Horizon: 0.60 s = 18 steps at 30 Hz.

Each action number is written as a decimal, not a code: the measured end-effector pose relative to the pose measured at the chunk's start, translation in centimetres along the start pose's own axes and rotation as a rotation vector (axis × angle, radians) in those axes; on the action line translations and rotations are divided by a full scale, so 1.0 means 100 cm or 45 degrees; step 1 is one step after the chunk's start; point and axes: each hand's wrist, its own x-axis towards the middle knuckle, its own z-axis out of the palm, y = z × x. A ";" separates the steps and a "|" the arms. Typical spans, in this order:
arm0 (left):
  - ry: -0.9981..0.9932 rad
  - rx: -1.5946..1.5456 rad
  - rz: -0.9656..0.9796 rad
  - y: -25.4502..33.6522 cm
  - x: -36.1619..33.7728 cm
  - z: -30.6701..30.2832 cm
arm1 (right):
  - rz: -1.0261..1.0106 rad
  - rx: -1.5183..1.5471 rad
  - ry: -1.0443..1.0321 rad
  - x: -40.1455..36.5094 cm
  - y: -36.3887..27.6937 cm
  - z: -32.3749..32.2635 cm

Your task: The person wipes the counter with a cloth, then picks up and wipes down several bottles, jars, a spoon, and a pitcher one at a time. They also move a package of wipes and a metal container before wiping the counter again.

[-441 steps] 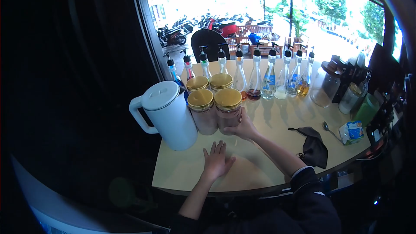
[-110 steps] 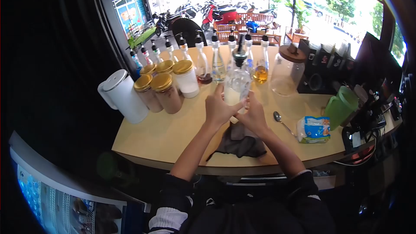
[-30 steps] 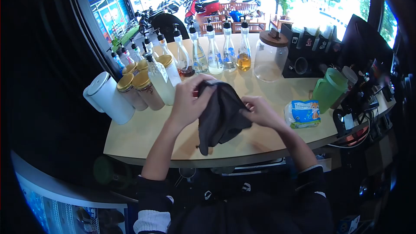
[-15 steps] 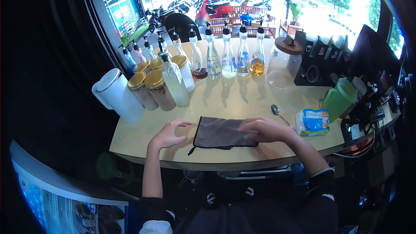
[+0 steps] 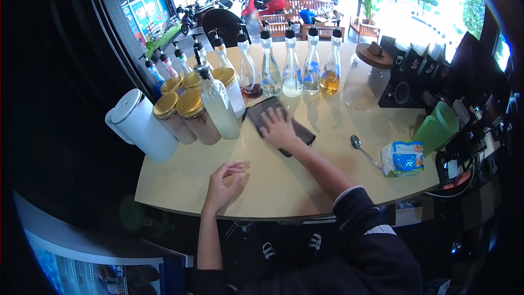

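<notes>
A folded dark grey-brown cloth (image 5: 300,133) with black edging lies at a slant on the pale counter (image 5: 273,186), close to the pump bottles. My right hand (image 5: 278,128) presses flat on top of it, fingers spread. Nearer the counter's front edge is my left hand (image 5: 224,186), holding nothing, its fingers loosely curved and apart just over the surface. Left of the cloth stands a glass bottle of cloudy liquid (image 5: 218,106) with a black pump top.
Several pump bottles (image 5: 291,71) line the back. Gold-lidded jars (image 5: 191,104) and a white pitcher (image 5: 139,125) stand left. On the right are a lidded glass jar (image 5: 367,84), a spoon (image 5: 356,143), a tissue pack (image 5: 402,159) and a green jug (image 5: 436,128).
My right hand has moved the cloth from the front of the counter back toward the pump bottles, and the cloth has turned. The left hand sits slightly lower and further right in view.
</notes>
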 end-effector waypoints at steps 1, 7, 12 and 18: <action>0.027 0.053 0.041 0.002 0.003 0.001 | -0.189 0.151 -0.009 -0.016 -0.004 0.002; 0.093 0.121 0.072 -0.002 -0.005 -0.013 | -0.092 0.356 0.107 -0.070 0.101 -0.022; 0.364 0.077 0.102 -0.018 -0.030 -0.044 | 0.310 0.007 -0.095 -0.083 0.075 -0.020; 0.646 -0.032 0.127 -0.053 -0.065 -0.103 | -0.538 0.220 -0.014 -0.137 -0.075 -0.027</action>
